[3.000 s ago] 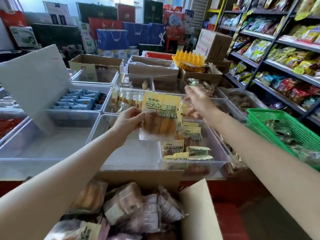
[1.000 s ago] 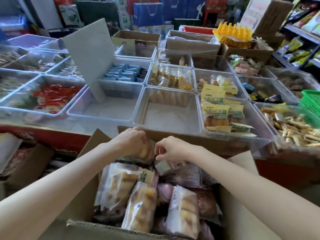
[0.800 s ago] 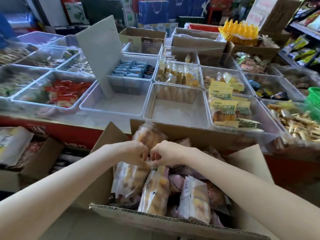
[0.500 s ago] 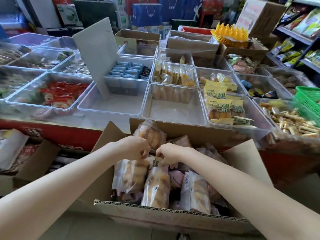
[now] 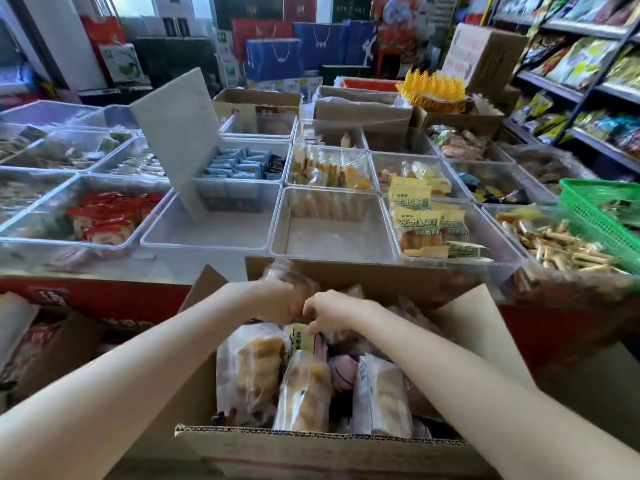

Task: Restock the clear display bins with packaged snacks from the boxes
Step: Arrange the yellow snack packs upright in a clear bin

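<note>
Snack packets [image 5: 249,372] stood packed upright in the open cardboard box [image 5: 311,445] below the counter's clear bins. At the far left, one bin held red-wrapped packets [image 5: 107,216]. The left hand [image 5: 277,299] was blurred, curled around a clear packet [image 5: 287,275] lifted above the box. Just beside it, the right hand [image 5: 332,310] pinched the yellow top of another packet [image 5: 300,337]. Behind them an empty bin [image 5: 332,252] waited; to its right lay yellow-labelled packets [image 5: 419,223], then a green basket [image 5: 595,216].
</note>
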A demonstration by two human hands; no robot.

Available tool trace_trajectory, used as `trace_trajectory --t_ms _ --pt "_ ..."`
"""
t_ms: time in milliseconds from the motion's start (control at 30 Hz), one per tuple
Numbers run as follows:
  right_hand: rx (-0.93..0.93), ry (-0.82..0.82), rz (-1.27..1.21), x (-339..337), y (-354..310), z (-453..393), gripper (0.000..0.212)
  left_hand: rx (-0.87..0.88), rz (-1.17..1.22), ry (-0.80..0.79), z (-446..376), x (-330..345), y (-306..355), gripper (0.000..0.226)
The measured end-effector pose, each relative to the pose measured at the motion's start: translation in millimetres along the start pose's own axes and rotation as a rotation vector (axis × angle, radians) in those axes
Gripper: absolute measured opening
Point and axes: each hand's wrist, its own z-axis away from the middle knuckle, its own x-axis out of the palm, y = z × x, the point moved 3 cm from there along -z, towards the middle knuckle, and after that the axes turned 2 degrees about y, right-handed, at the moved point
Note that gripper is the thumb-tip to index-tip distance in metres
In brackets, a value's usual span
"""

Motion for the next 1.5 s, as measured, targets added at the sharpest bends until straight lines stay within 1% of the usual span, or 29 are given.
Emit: trace_trajectory --t_ms 67,100,133,200,233,300,333,400,467,500,567,633,700,767,800,833,900,933,967,1033,1067,1100,1167,1200,1267,1333,1367,1433,1500 --pt "0.014 -0.047 -0.044 19 -1 -6 0.018 -0.042 -0.039 -0.104 2 22 -5 0.030" --pt "0.018 -0.023 -0.044 22 -1 -8 0.011 -0.042 -0.041 -0.129 5 28 -5 0.029" --pt "0.010 0.014 -0.045 21 -4 -7 0.014 -0.043 -0.031 -0.106 9 27 -3 0.029" --pt "-0.030 0.042 -0.054 9 -10 -4 0.019 -0.028 0.006 0.029 16 9 0 0.034" --pt "-0.058 0.042 -0.064 -1 -14 -2 0.019 -0.019 0.037 0.102 19 -3 2 0.043" --pt "-0.094 0.031 -0.109 -33 -23 8 0.021 -0.044 0.120 0.187 21 -24 4 0.058" --pt "-0.111 0.048 -0.107 -53 -27 14 0.020 -0.049 0.152 0.201 19 -32 6 0.056" --pt "-0.153 0.146 -0.025 -100 -28 26 0.019 -0.044 0.153 0.263 19 -50 16 0.045" --pt "-0.166 0.242 0.030 -145 -21 46 0.021 -0.012 0.212 0.386 17 -74 26 0.040" --pt "-0.170 0.279 0.035 -164 -15 57 0.021 0.026 0.274 0.444 15 -87 32 0.039" --pt "-0.157 0.354 0.055 -195 0 74 0.022 0.085 0.373 0.503 8 -110 45 0.036" --pt "-0.138 0.412 0.115 -218 21 84 0.024 0.089 0.397 0.523 -3 -132 59 0.030" --pt "-0.126 0.497 0.127 -240 49 94 0.024 0.088 0.408 0.578 -16 -159 79 0.021" --pt "-0.127 0.602 0.027 -261 83 102 0.018 0.067 0.447 0.663 -31 -182 98 0.015" --pt "-0.121 0.630 -0.068 -269 103 107 0.015 0.056 0.508 0.706 -41 -192 106 0.021" --pt "-0.109 0.631 -0.184 -274 126 111 0.018 0.052 0.600 0.751 -52 -199 113 0.027" --pt "-0.030 0.571 -0.376 -274 174 116 0.045 0.066 0.839 0.799 -75 -207 124 0.027" --pt "0.015 0.527 -0.460 -270 198 116 0.057 0.084 0.963 0.801 -88 -208 130 0.023" --pt "0.039 0.474 -0.570 -261 222 112 0.063 0.102 1.071 0.790 -103 -206 137 0.017" --pt "0.033 0.350 -0.809 -239 262 96 0.068 0.110 1.171 0.739 -137 -196 154 0.007" --pt "0.017 0.298 -0.886 -228 276 86 0.065 0.101 1.193 0.709 -154 -189 163 0.011" --pt "0.000 0.278 -0.937 -217 288 75 0.054 0.089 1.216 0.681 -171 -180 169 0.019" --pt "-0.022 0.320 -0.993 -201 306 56 0.027 0.041 1.220 0.632 -200 -161 177 0.029" --pt "-0.001 0.363 -0.994 -194 314 47 0.022 0.004 1.180 0.606 -213 -152 177 0.029" --pt "0.093 0.425 -0.852 -183 332 26 0.026 -0.060 1.033 0.535 -234 -133 175 0.027" --pt "0.145 0.399 -0.661 -173 343 4 0.029 -0.120 0.829 0.475 -248 -120 172 0.021" --pt "0.159 0.402 -0.618 -168 347 -6 0.027 -0.151 0.773 0.477 -255 -117 168 0.023" --pt "0.164 0.456 -0.609 -166 350 -21 0.030 -0.194 0.794 0.519 -266 -116 158 0.026" --pt "0.153 0.526 -0.548 -171 346 -27 0.034 -0.183 0.878 0.524 -270 -121 153 0.026"
